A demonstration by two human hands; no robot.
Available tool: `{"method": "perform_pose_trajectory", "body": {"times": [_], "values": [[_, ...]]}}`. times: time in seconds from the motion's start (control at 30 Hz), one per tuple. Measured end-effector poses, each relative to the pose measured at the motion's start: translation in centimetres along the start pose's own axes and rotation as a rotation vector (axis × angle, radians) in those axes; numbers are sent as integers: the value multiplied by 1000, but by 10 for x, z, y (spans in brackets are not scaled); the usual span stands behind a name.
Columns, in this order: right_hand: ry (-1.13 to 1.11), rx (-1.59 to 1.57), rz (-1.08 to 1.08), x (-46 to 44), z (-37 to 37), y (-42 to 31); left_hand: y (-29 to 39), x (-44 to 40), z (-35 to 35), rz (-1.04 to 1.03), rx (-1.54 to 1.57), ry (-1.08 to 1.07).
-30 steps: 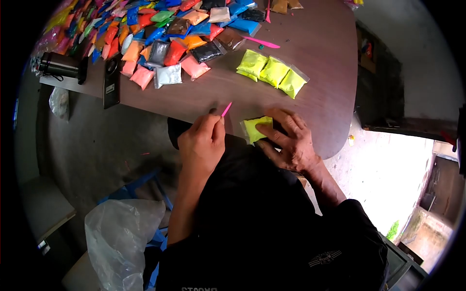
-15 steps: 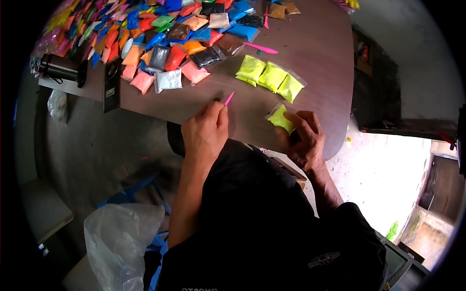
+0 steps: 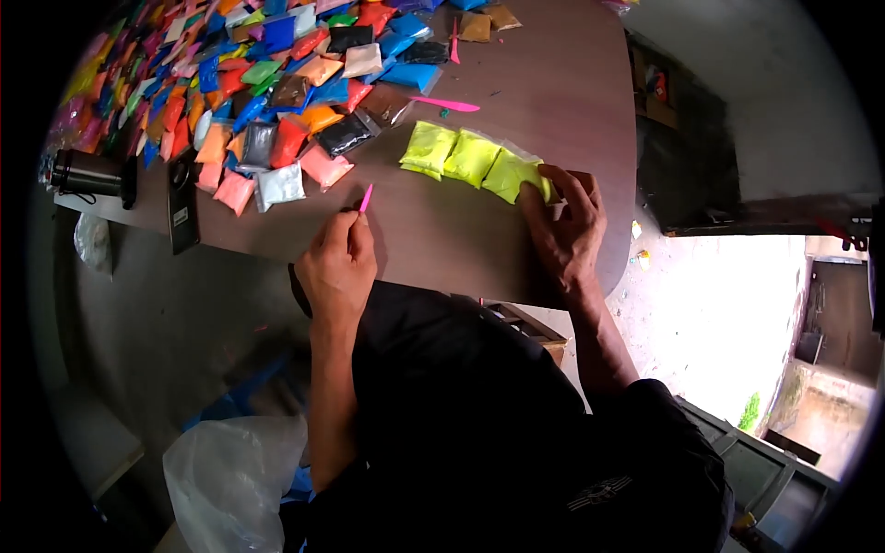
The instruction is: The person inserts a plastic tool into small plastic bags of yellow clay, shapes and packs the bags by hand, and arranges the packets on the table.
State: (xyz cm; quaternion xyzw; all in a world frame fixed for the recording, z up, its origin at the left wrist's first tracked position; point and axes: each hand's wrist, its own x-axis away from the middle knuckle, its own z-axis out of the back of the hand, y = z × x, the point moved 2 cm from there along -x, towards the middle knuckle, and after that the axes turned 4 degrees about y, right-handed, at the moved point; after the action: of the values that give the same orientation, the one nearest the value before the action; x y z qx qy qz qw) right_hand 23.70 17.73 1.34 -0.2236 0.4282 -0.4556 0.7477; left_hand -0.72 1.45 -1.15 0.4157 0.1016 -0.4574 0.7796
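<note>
Pinched between the thumb and fingers of my left hand (image 3: 336,267) is a small pink plastic stick (image 3: 367,197), pointing up above the table's near edge. My right hand (image 3: 570,230) grips a neon-yellow packet (image 3: 510,175) at the right end of a row, thumb at its lower edge and fingers over its right corner. Whether this packet lies on top of another one is hard to see. Left of it, touching, lie more yellow packets in clear plastic, a middle one (image 3: 471,157) and a left one (image 3: 428,147) with another edge showing beneath.
A big heap of coloured packets (image 3: 286,88) covers the table's left and back. A pink plastic knife (image 3: 447,104) lies behind the yellow row. A dark flask (image 3: 92,175) and a black phone-like slab (image 3: 183,207) sit at the left edge. A clear plastic bag (image 3: 230,479) hangs below.
My right hand has carried the yellow packet from near the table's front edge up to the row's right end. My left hand still holds the pink stick. The view has shifted somewhat.
</note>
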Motion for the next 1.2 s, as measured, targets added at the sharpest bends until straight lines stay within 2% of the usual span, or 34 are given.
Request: {"method": "perform_pose_trajectory", "body": {"times": [0.13, 0.2, 0.27, 0.4, 1.2], "values": [[100, 114, 69, -6, -16, -2, -7, -2, -2, 18, 37, -30], [71, 123, 24, -3, -19, -8, -7, 0, -2, -13, 29, -5], [-4, 215, 87, 0, -21, -13, -6, 1, -2, -41, 21, 18], [-90, 93, 155, 1, -11, -12, -5, 4, -2, -16, 53, 42], [-3, 72, 234, 0, -27, -2, -4, 7, -3, -4, 10, 91]]}}
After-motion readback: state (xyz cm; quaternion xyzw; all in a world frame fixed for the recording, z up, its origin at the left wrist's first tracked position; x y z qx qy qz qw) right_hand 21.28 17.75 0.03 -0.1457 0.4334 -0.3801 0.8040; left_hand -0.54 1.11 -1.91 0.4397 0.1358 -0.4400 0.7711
